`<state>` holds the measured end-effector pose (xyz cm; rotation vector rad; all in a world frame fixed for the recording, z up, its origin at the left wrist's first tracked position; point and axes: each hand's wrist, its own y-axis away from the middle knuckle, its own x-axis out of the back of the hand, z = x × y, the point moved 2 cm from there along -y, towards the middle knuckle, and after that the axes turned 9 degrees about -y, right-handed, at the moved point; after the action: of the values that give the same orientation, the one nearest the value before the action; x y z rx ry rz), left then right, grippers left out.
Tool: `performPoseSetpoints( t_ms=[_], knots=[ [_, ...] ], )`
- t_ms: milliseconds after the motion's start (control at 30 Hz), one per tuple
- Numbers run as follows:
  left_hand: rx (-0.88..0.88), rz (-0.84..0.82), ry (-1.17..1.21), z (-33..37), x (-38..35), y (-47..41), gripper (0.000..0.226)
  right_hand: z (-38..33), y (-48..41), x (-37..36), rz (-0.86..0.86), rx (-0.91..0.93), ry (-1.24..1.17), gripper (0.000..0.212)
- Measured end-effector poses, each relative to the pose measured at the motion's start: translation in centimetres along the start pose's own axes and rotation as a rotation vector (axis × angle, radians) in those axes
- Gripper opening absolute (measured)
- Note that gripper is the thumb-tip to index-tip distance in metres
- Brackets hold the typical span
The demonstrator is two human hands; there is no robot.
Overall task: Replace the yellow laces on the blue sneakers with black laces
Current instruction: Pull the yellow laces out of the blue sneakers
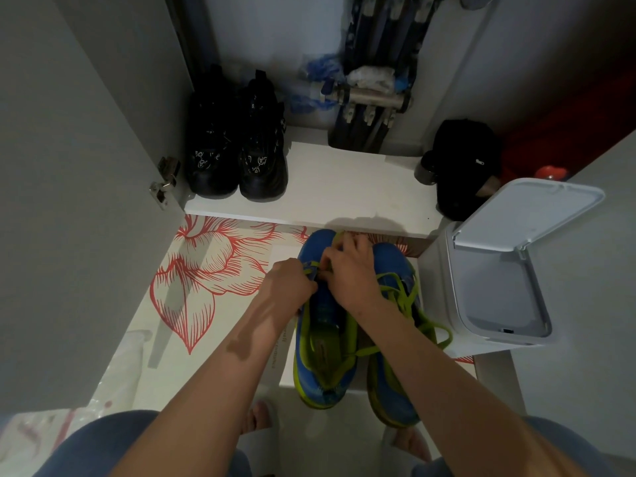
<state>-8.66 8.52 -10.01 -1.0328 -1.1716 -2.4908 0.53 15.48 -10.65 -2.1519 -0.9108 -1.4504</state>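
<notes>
Two blue sneakers with yellow-green trim stand side by side on the floor, toes away from me: the left sneaker [323, 339] and the right sneaker [395, 373]. Both hands work at the front eyelets of the left sneaker. My left hand [289, 284] pinches a bit of yellow lace at the sneaker's left side. My right hand [351, 270] has its fingers curled on the lace near the toe. Loose yellow lace [409, 304] loops across the right sneaker. No black lace is visible.
A white bin [499, 280] with its lid up stands close on the right. Black boots [237, 149] and a black cap [464, 166] sit on the white cabinet shelf [344, 187] ahead. A grey cabinet door [79, 166] hangs open at left. A red-flower mat [206, 270] covers the floor.
</notes>
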Motion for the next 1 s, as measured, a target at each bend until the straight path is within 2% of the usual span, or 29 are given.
performPoseSetpoints(
  t_ms=[100,167,233,333,433,567,733,867,933,1000],
  knots=[
    [0.002,-0.004,0.023,-0.3,0.1,0.1,0.028,1.1,-0.3,1.3,0.188,-0.064,0.029,0.013],
    [-0.003,-0.007,0.032,-0.3,0.1,0.1,0.027,2.6,-0.7,3.5,0.402,-0.259,-0.125,0.014],
    [-0.004,0.004,0.023,-0.3,0.1,0.1,0.027,3.4,-0.9,4.8,0.466,-0.327,-0.272,0.018],
    [-0.006,0.004,0.018,-0.1,0.0,0.1,0.029,1.7,-0.7,4.7,0.335,-0.175,-0.263,0.031],
    [0.0,0.006,0.003,-0.1,0.0,0.2,0.029,0.0,-0.3,2.7,0.117,-0.005,-0.164,0.023],
    [-0.005,-0.001,-0.005,-0.1,0.1,0.1,0.032,-0.2,0.3,0.4,-0.035,0.005,-0.038,0.019],
    [-0.005,-0.01,-0.002,-0.1,0.1,0.2,0.031,0.0,0.1,0.6,0.0,0.0,-0.017,0.018],
    [-0.002,-0.009,0.012,0.0,0.2,0.4,0.031,-0.4,0.3,0.2,-0.049,0.02,0.016,0.017],
    [0.002,-0.004,0.016,0.0,0.3,0.5,0.03,-0.1,0.1,0.9,-0.005,0.006,0.05,0.017],
    [0.008,-0.004,0.028,-0.1,0.3,0.6,0.029,1.0,-0.5,2.4,0.112,-0.067,0.043,0.019]
  ],
)
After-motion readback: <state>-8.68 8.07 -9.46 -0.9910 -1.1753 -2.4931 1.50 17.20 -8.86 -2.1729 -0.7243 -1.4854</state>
